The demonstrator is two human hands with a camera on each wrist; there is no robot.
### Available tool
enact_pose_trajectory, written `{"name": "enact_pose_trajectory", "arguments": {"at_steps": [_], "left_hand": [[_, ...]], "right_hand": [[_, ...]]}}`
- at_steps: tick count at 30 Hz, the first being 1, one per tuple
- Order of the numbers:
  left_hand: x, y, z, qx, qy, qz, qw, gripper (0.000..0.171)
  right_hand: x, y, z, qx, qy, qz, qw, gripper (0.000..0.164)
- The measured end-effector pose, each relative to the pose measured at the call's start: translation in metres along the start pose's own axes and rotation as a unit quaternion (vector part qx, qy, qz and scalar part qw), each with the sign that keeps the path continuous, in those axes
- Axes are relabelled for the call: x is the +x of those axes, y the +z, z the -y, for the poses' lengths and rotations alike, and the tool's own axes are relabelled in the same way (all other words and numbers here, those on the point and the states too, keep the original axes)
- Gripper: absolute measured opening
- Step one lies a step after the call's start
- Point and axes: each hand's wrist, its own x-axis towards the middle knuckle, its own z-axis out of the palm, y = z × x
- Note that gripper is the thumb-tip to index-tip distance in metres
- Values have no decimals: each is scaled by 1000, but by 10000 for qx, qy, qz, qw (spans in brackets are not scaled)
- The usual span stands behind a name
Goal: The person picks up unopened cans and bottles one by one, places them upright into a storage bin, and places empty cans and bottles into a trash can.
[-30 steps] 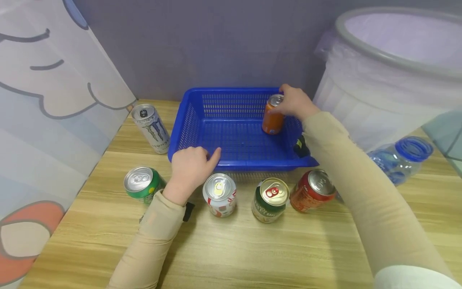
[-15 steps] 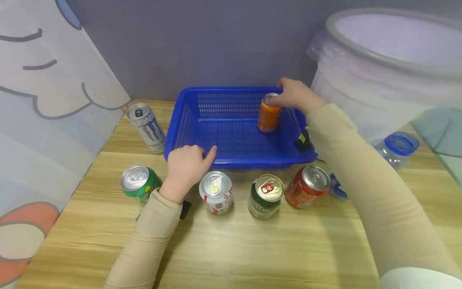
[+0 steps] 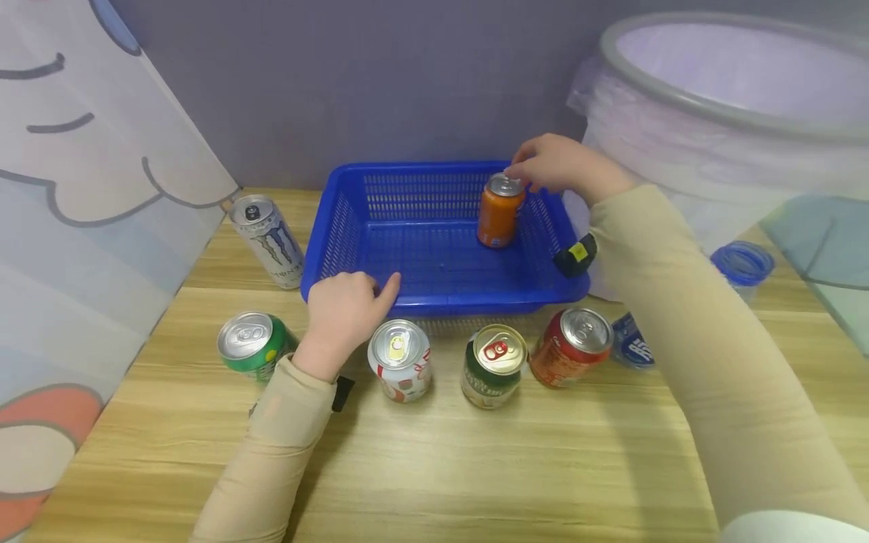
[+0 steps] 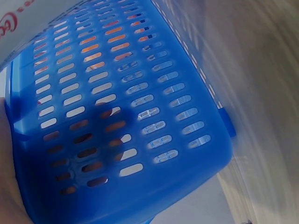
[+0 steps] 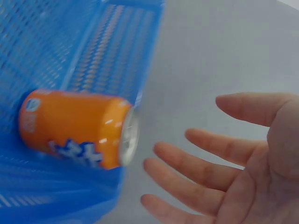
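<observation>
An orange soda can (image 3: 498,213) stands upright inside the blue plastic basket (image 3: 448,305), toward its back right corner. Just above the can my right hand (image 3: 560,166) has its fingers spread and holds nothing; the right wrist view shows a gap between the fingertips and the can's silver top. My left hand (image 3: 345,309) grips the basket's front rim near the left corner, thumb lying along the rim and fingers mostly hidden. A white-and-red cola can (image 3: 402,371) stands close beside that hand, with a green can (image 3: 256,348) on its other side.
In front of the basket are a dark green can with a gold top (image 3: 493,377) and a red can (image 3: 569,354). A tall white can (image 3: 270,245) stands left of the basket. To the right are a clear bottle with a blue rim (image 3: 743,264) and a large lined bin (image 3: 665,173).
My right hand has let go of the orange can and lifted slightly up and right, leaving the can upright in the basket. The left hand has stayed at the rim.
</observation>
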Motion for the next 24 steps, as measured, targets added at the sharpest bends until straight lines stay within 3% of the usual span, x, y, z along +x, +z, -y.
{"name": "enact_pose_trajectory", "arguments": {"at_steps": [4,9,15,24], "left_hand": [[1,-1,1,5,-4,-80,10000,62],[2,-1,3,-3,-39,-103,9999,61],[1,-1,2,-8,-60,-49,10000,62],[-1,-1,2,-19,-85,-45,10000,62]], "right_hand": [[-11,-7,8,-55,-165,201,9996,50],[-29,-10,16,-529,-464,130,9974,47],[-50,-3,16,-934,-709,67,9931,46],[-82,9,11,-996,-1134,-173,9884,41]]}}
